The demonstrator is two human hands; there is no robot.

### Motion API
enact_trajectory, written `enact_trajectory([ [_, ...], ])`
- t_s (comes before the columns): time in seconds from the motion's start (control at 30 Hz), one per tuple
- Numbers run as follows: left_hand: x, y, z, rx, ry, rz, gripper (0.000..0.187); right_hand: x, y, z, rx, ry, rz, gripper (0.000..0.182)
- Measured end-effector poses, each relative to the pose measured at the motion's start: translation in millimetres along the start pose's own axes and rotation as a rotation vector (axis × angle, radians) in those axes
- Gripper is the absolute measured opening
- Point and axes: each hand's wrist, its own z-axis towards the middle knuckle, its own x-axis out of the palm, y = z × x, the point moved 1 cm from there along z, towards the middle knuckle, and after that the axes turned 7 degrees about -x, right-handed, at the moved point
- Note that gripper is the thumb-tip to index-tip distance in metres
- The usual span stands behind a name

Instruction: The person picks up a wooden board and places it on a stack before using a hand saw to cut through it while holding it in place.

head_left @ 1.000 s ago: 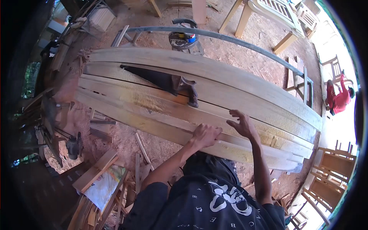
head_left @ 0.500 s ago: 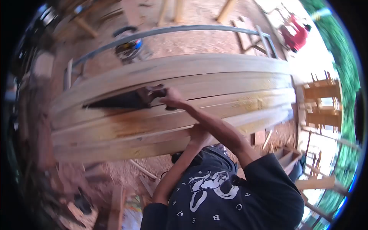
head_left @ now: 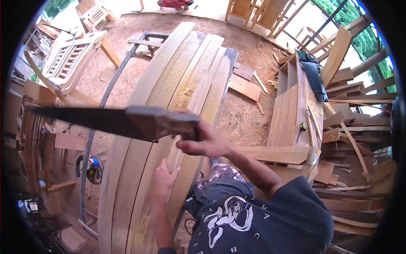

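My right hand (head_left: 207, 142) is closed around the handle of a handsaw (head_left: 141, 122), which is held up above the boards. Its dark blade points left, the tip blurred near the frame's left side. Below it, my left hand (head_left: 166, 175) lies on a narrow wooden plank (head_left: 201, 91), with the thumb apart from the fingers. This plank rests among several long wooden boards (head_left: 122, 182) laid side by side on a metal-framed stand (head_left: 111, 89). Yellowish sawdust (head_left: 182, 95) covers parts of the boards. The saw blade and handle hide part of the boards' middle.
A round power tool (head_left: 94, 170) is left of the stand. To the right stands a wooden cabinet (head_left: 284, 114) with cloth (head_left: 313, 78) and a tape measure (head_left: 303, 126) on it. Stacked offcuts (head_left: 351, 135) lie beyond. A person in red (head_left: 175, 4) is at the top edge.
The view has swung right, so the boards now run away from me. The saw has risen from close over the boards to nearer the camera. My left hand still touches the wood.
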Motion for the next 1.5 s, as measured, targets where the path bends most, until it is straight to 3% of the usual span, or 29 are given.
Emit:
enact_trajectory([
  [0.03,5,-3,8,-0.006,0.002,0.012,0.068,-25,-4,-18,0.185,-0.158,0.070,0.035],
  [0.07,6,-11,21,0.075,0.002,-0.059,0.064,-44,-5,-34,0.173,-0.329,0.325,0.035],
  [0.1,4,-24,40,0.166,-0.003,-0.128,0.060,-63,-4,-47,0.073,-0.356,0.325,0.034],
  [0.17,3,-53,74,0.203,0.008,-0.230,0.056,-87,9,-72,-0.096,-0.550,-0.155,0.026],
  [0.2,6,-65,85,0.218,0.033,-0.354,0.053,-104,4,-88,-0.133,-0.572,-0.051,0.028],
  [0.23,13,-70,106,0.222,0.054,-0.410,0.049,-114,5,-107,-0.105,-0.614,0.001,0.045],
  [0.3,24,-81,147,0.293,0.048,-0.454,0.042,-101,33,-136,-0.165,-0.720,-0.253,0.052],
  [0.43,32,-125,218,0.396,0.045,-0.447,0.028,-73,23,-199,-0.250,-0.769,-0.334,0.055],
  [0.5,37,-147,246,0.415,0.043,-0.472,0.026,-68,1,-216,-0.098,-0.907,-0.457,0.052],
  [0.53,38,-158,257,0.425,0.045,-0.492,0.026,-61,-4,-218,-0.127,-0.897,-0.577,0.048],
  [0.63,43,-177,294,0.346,0.186,-0.571,0.030,-48,-16,-221,-0.004,-0.905,-0.421,0.049],
  [0.67,48,-182,308,0.390,0.184,-0.539,0.035,-48,-17,-213,-0.109,-0.856,-0.658,0.050],
  [0.7,48,-190,322,0.394,0.179,-0.555,0.035,-49,-16,-211,-0.025,-0.817,-0.650,0.052],
  [0.77,63,-190,340,0.332,0.277,-0.704,0.039,-58,-26,-200,-0.102,-0.751,-0.689,0.054],
  [0.83,57,-201,324,0.273,0.263,-0.773,0.042,-64,-37,-190,-0.005,-0.700,-0.651,0.056],
  [0.9,56,-203,315,0.214,0.190,-0.635,0.044,-71,-57,-184,-0.089,-0.668,-0.723,0.057],
  [0.97,62,-197,320,0.208,0.165,-0.646,0.047,-73,-60,-182,0.043,-0.669,-0.573,0.059],
  [1.03,60,-197,321,0.391,0.020,-0.365,0.048,-68,-54,-176,0.109,-0.643,-0.667,0.060],
  [1.07,61,-197,322,0.387,0.002,-0.378,0.049,-68,-57,-178,0.127,-0.636,-0.707,0.061],
  [1.43,60,-198,320,0.278,0.067,-0.421,0.055,-60,-56,-188,0.141,-0.577,-0.759,0.065],
  [1.5,56,-203,319,0.372,0.003,-0.374,0.055,-64,-57,-186,0.104,-0.549,-0.830,0.065],
])
